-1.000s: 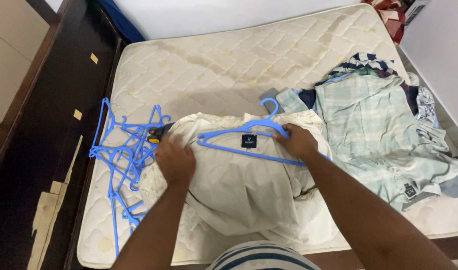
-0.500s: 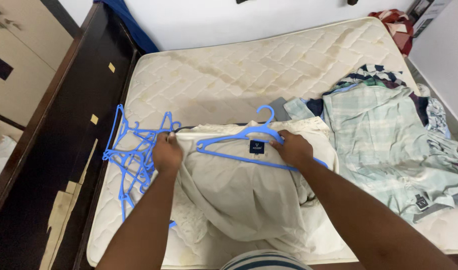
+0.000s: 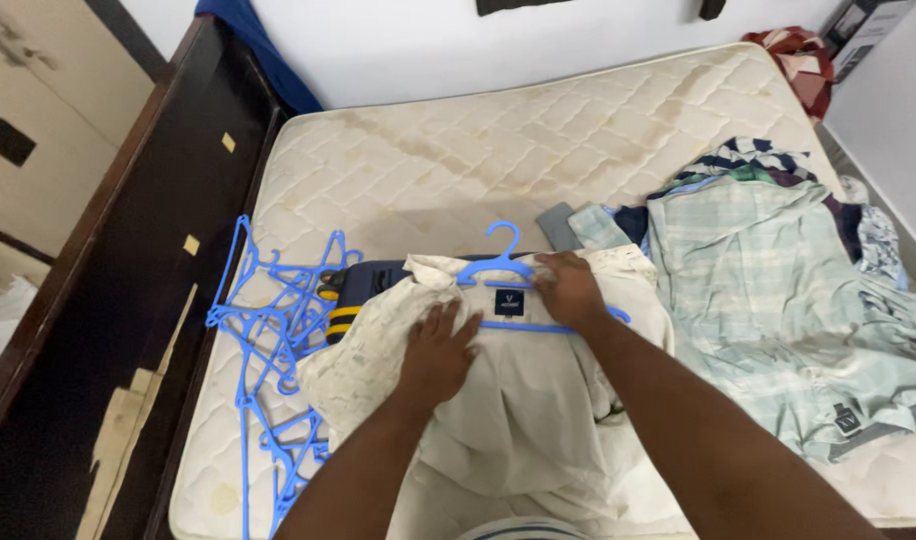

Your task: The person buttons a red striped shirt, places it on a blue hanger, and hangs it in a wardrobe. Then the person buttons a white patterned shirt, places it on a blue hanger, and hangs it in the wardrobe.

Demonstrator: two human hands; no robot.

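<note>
Cream cotton shirt [image 3: 518, 400] spread on stained quilted mattress [image 3: 458, 150], blue plastic hanger [image 3: 503, 268] tucked in its collar, left hand [image 3: 438, 352] flat, fingers spread, pressing shirt shoulder, right hand [image 3: 570, 288] closed on hanger arm through collar, tangle of blue hangers [image 3: 273, 330] left, pale green checked shirt [image 3: 768, 290] right.

A cream shirt [image 3: 508, 400] with a small dark collar label carries a bright blue hanger [image 3: 498, 268]; more blue hangers [image 3: 273, 330] lie at centre left. The mattress [image 3: 538, 130] is off-white, quilted and yellow-stained. At right lies a pale green checked shirt [image 3: 768, 290], with navy-and-white stripes above it.
</note>
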